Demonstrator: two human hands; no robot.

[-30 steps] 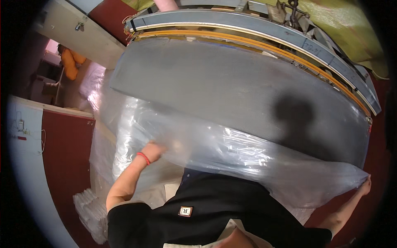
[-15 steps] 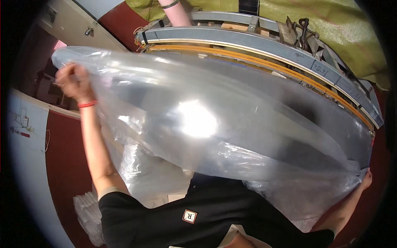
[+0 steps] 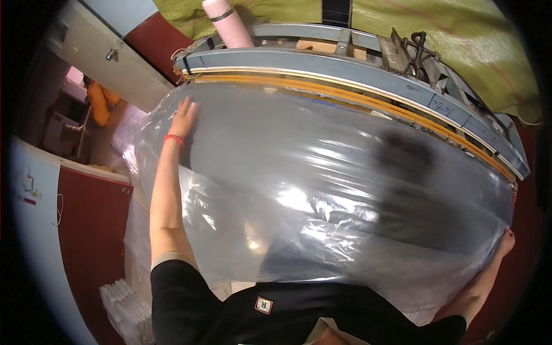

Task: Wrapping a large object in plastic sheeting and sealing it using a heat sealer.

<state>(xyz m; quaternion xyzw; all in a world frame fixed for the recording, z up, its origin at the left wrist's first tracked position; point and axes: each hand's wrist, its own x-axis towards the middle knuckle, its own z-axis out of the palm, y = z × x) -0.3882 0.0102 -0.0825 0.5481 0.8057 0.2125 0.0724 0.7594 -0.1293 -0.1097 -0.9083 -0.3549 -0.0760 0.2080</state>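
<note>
A large sheet of clear plastic film [image 3: 247,149] lies spread over a dark grey work surface, wrinkled and shiny with glare through the middle. On its far left part rests my left hand [image 3: 183,119], palm down with fingers stretched out, a red bracelet at the wrist. At the right edge, my right hand [image 3: 506,241] is closed on a gathered corner of the film. The film's near side reaches my black shirt, and its left part hangs past the surface.
Along the far side runs a long grey metal bar [image 3: 322,66] with an orange strip [image 3: 339,92] below it. Behind the bar stand a pink bottle [image 3: 228,26] and a dark metal clamp [image 3: 418,54]. Folded clear plastic [image 3: 123,307] is stacked at lower left, near an open door [image 3: 115,63].
My left hand has let go of the film's raised left end and moved right, now flat on it. The film has settled onto the surface. My right hand stays at its corner.
</note>
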